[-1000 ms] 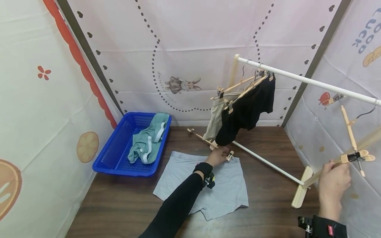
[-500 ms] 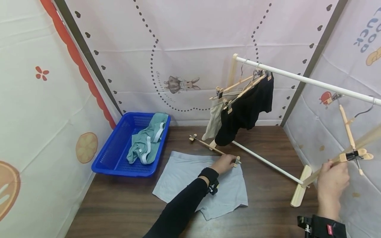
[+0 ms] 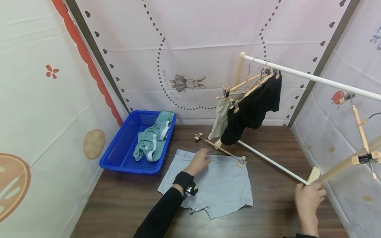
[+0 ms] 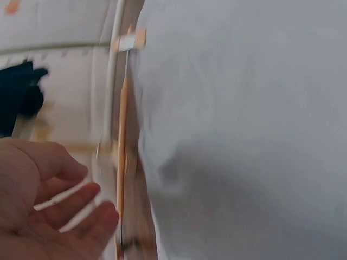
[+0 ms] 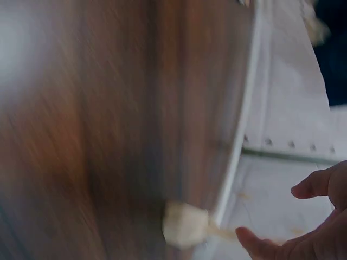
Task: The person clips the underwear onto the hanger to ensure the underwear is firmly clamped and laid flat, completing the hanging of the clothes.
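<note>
Light grey-blue shorts [image 3: 220,188] lie spread flat on the table. A wooden clip hanger [image 3: 221,148] lies slanted at their waistband, one clip over the right corner and the other beyond the fabric. My left hand [image 3: 197,163] hovers over the left part of the waistband, holding nothing; in the left wrist view its loosely bent fingers [image 4: 103,219] are apart from the hanger. My right hand [image 3: 309,198] is beside the near foot of the clothes rack [image 3: 274,162]. The right wrist view shows its thumb and finger spread, with nothing between them.
A blue basket [image 3: 119,155] at the left holds a green garment with white trim [image 3: 153,140]. Black [image 3: 256,105] and pale [image 3: 219,119] garments hang at the rack's far end. A bare clip hanger [image 3: 360,129] hangs at its near end.
My left hand has let go of the hanger and moved left over the shorts. My right hand has left the rack's near upright and moved left and down. The view has shifted slightly.
</note>
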Available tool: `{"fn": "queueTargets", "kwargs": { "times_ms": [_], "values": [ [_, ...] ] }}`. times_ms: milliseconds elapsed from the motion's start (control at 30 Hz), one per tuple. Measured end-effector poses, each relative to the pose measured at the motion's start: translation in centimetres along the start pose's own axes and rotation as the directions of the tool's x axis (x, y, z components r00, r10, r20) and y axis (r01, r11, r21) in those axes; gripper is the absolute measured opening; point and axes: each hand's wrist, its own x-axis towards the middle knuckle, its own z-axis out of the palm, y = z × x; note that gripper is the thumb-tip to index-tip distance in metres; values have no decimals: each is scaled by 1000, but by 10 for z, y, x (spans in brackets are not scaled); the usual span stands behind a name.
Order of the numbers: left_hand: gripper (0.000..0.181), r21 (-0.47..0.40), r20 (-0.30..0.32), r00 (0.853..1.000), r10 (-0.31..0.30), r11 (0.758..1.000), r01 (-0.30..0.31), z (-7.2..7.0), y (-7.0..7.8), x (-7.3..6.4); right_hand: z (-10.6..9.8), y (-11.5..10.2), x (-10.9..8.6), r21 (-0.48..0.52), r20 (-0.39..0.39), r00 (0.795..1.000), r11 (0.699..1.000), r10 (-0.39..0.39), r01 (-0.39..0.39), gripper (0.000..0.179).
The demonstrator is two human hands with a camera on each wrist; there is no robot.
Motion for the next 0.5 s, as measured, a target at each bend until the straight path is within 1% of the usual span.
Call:
{"fn": "queueTargets", "kwargs": {
  "times_ms": [67,133,167,200,267,300,367,433,500],
  "values": [
    [42,6,-54,996,-70,998,70,-12,-14,-14,15,-3,-7,-49,45,998,997,-50,53,70],
    [42,22,-111,985,-132,991,135,-21,-28,-26,29,-10,-10,-108,135,984,985,-117,132,66],
    [42,28,-137,976,-172,984,177,-25,-35,-31,36,-14,-10,-131,184,971,975,-155,181,64],
    [42,31,-161,964,-210,976,217,-28,-41,-36,44,-19,-10,-148,230,953,961,-199,236,60],
    [43,31,-190,939,-287,954,298,-34,-51,-45,59,-29,-9,-165,324,911,933,-255,319,55],
    [45,31,-197,927,-320,943,332,-36,-56,-48,66,-35,-8,-156,365,890,925,-272,347,53],
    [51,13,-199,900,-389,917,399,-38,-64,-54,83,-45,-6,-132,414,856,910,-309,392,49],
    [57,-5,-195,881,-430,899,438,-40,-70,-57,101,-54,-2,-108,442,830,898,-341,427,45],
    [60,-21,-194,870,-453,889,458,-40,-76,-58,118,-62,3,-73,462,806,890,-370,451,42]
  ]
}}
